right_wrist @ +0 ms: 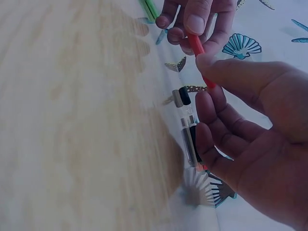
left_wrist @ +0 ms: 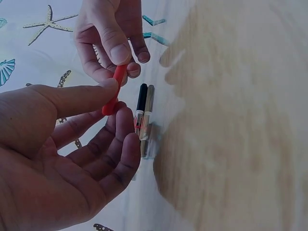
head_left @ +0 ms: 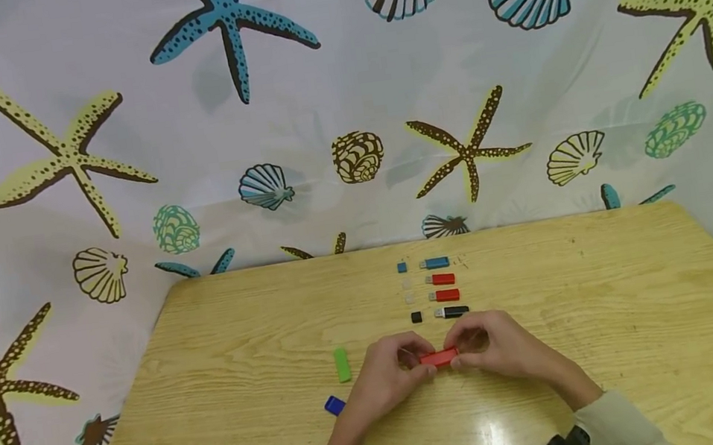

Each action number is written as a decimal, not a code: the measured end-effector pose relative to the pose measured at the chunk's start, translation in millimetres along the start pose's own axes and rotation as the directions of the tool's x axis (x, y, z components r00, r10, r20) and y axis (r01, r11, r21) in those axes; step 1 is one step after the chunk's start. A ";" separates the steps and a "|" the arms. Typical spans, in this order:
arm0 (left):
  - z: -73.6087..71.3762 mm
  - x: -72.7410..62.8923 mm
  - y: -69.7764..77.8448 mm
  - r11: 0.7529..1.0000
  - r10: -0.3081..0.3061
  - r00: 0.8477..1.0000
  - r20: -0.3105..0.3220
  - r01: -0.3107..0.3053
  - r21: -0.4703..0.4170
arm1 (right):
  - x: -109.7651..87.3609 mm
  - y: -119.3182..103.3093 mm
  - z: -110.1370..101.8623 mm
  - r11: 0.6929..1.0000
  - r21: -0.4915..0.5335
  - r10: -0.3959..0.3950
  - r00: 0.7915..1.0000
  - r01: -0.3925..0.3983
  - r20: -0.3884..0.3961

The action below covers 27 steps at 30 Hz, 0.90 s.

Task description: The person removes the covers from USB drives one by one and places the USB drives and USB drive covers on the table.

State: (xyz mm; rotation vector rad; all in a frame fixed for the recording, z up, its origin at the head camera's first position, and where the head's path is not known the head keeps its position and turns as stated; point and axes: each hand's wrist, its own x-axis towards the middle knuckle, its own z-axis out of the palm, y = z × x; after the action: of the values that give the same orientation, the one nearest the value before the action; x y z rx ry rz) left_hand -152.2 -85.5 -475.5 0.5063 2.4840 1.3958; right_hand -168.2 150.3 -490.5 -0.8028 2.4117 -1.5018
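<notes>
A: Where's the red USB stick (head_left: 440, 357)?

B: Held btwn two hands nr the middle of the table (head_left: 244, 342), on the wearer's side of a black USB stick (head_left: 455, 312).

A: And the hands?

B: L. hand (head_left: 390, 374) pinches one end, thumb agst. fingers, gap narrow, outer fingers loosely curved. R. hand (head_left: 503, 346) does likewise at the opp. end.

A: Handling?

B: Prob. light, stiff plastic; smooth, so a bit slippery, but not esp. fragile. Best hold: nr each end, thumb one side, fingertips opp.

A: What's off to the L.?

B: A green stick (head_left: 342, 365), plus a dark-blue stick (head_left: 335, 405), the latter partly hidden by the L. wrist.
</notes>
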 end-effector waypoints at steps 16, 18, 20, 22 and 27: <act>3.4 -1.4 -3.5 0.990 0.081 0.985 -0.153 -0.097 -0.100 | -0.7 -9.6 -2.2 0.998 0.018 -0.053 0.997 0.054 -0.051; 3.3 -1.3 -2.3 0.988 0.085 0.983 -0.161 -0.104 -0.113 | -0.4 -11.9 -2.7 0.998 0.020 -0.058 0.996 0.059 -0.061; 3.4 -0.9 -1.5 0.987 0.089 0.982 -0.169 -0.110 -0.121 | -0.1 -13.6 -3.0 0.998 0.021 -0.064 0.996 0.065 -0.069; 3.5 -0.5 -0.9 0.984 0.090 0.980 -0.175 -0.115 -0.135 | -0.1 -14.8 -3.3 0.997 0.017 -0.070 0.995 0.071 -0.077; 3.9 1.1 0.3 0.977 0.092 0.977 -0.194 -0.126 -0.170 | -0.3 -18.4 -4.3 0.995 0.002 -0.101 0.989 0.101 -0.105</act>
State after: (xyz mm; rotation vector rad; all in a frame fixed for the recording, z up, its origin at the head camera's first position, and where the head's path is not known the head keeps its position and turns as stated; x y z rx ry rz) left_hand -151.7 -81.9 -477.3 0.5018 2.4668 1.7682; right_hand -163.4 147.5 -472.4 -0.8783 2.4726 -1.6270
